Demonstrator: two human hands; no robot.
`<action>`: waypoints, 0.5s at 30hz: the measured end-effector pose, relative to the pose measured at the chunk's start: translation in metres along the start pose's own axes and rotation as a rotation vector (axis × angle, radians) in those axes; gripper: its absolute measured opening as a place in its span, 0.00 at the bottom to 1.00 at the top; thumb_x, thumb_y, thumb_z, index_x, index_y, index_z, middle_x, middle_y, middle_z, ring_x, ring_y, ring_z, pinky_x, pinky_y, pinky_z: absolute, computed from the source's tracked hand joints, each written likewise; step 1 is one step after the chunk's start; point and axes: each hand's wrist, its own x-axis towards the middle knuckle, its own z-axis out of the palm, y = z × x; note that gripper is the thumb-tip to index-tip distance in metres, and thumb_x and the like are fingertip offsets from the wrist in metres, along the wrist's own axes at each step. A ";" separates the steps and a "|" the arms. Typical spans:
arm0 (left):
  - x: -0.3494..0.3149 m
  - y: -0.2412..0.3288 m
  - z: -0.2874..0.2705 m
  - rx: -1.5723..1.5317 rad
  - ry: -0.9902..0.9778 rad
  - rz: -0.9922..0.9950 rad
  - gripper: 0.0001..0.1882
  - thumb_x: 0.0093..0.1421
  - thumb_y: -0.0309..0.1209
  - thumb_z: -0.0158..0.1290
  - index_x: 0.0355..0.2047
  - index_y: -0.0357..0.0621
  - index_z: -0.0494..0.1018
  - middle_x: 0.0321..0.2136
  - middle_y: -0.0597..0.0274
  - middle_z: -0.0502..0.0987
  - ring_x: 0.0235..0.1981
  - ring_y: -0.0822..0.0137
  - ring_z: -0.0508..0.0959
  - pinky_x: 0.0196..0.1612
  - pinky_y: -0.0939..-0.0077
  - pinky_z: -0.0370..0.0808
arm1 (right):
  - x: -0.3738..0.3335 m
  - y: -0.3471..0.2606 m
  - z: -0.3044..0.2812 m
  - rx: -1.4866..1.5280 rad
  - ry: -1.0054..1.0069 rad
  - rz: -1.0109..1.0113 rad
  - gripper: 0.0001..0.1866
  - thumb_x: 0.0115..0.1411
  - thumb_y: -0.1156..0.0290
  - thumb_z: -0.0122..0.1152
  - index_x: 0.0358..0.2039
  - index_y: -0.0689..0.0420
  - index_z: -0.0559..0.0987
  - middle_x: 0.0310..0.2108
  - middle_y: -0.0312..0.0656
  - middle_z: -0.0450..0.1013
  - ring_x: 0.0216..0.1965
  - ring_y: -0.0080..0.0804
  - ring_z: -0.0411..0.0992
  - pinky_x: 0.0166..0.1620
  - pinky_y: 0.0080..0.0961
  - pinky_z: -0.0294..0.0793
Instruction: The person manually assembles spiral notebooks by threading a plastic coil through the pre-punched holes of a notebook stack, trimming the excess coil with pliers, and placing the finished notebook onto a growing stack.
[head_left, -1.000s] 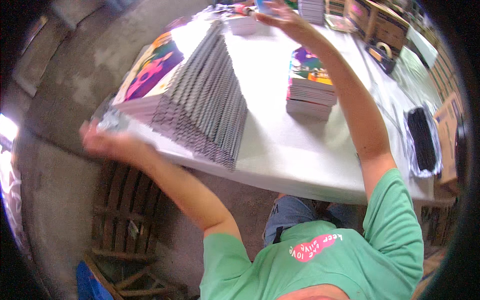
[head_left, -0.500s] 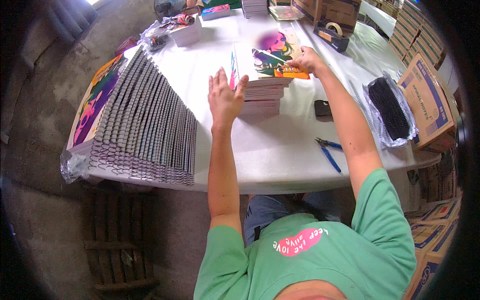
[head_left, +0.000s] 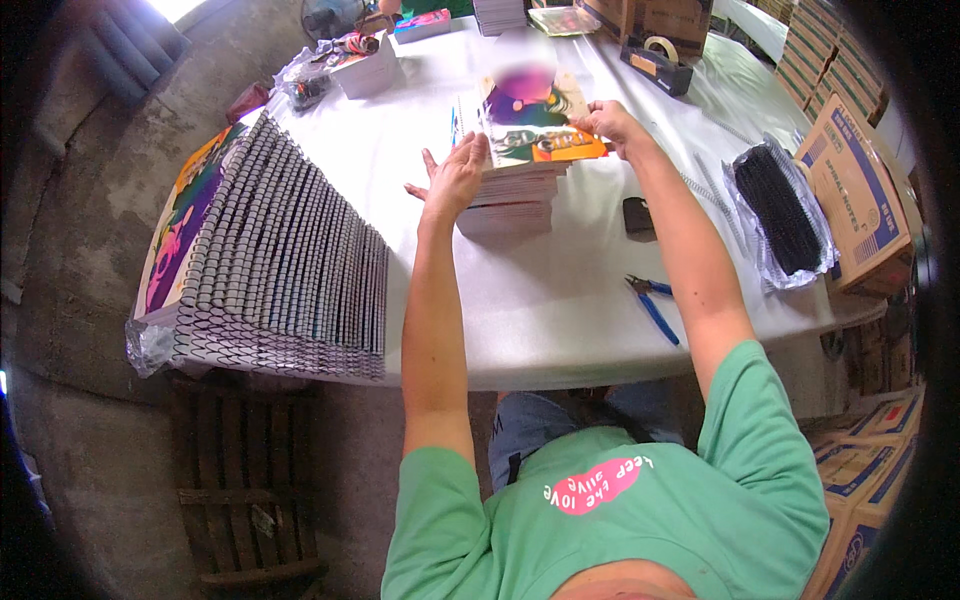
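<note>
A notebook with a colourful illustrated cover (head_left: 545, 115) lies on top of a stack of notebooks or page blocks (head_left: 508, 205) in the middle of the table. My right hand (head_left: 612, 127) pinches its right edge between thumb and fingers. At the stack's left side is my left hand (head_left: 455, 180), its fingers stretched out and some of them spread, resting against the top notebook's near left corner. Whether the top notebook has a coil cannot be made out clearly. To the left stands a tall pile of spiral-bound notebooks (head_left: 285, 250), coils facing me.
Blue-handled cutters (head_left: 655, 310) and a small black object (head_left: 639, 218) lie right of the stack. Black plastic coils (head_left: 775, 215) sit in clear wrap beside a cardboard box (head_left: 855, 200). Farther back are a tape dispenser (head_left: 658, 68) and a white block of paper (head_left: 365, 70).
My left hand has turned and come in against the stack's left edge. The top notebook, held in my right hand, has shifted slightly left and toward me.
</note>
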 end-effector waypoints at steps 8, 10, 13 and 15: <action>0.021 0.009 -0.007 0.029 0.205 0.055 0.26 0.62 0.54 0.36 0.59 0.66 0.60 0.61 0.70 0.57 0.66 0.50 0.42 0.55 0.23 0.33 | -0.016 -0.008 0.000 0.199 -0.050 -0.244 0.21 0.49 0.75 0.66 0.42 0.69 0.72 0.33 0.47 0.75 0.32 0.31 0.75 0.37 0.26 0.77; 0.020 0.015 -0.004 0.132 0.129 -0.001 0.25 0.63 0.52 0.36 0.59 0.66 0.60 0.62 0.71 0.56 0.66 0.51 0.42 0.55 0.22 0.33 | -0.005 -0.010 0.008 -0.008 0.041 -0.301 0.20 0.50 0.72 0.65 0.42 0.66 0.73 0.33 0.47 0.75 0.33 0.31 0.75 0.40 0.26 0.75; 0.016 0.014 0.000 0.223 0.114 -0.074 0.24 0.63 0.49 0.36 0.59 0.66 0.60 0.62 0.71 0.54 0.66 0.51 0.42 0.53 0.20 0.33 | -0.020 -0.025 0.023 -0.640 0.449 -0.685 0.17 0.52 0.71 0.62 0.42 0.62 0.74 0.34 0.49 0.75 0.34 0.31 0.75 0.41 0.25 0.74; 0.014 0.015 0.006 0.300 0.157 -0.002 0.25 0.64 0.49 0.33 0.60 0.60 0.59 0.62 0.66 0.55 0.65 0.52 0.44 0.58 0.28 0.35 | -0.022 -0.021 0.011 -0.332 0.383 -0.663 0.16 0.54 0.71 0.60 0.43 0.62 0.72 0.35 0.49 0.75 0.34 0.31 0.74 0.40 0.25 0.74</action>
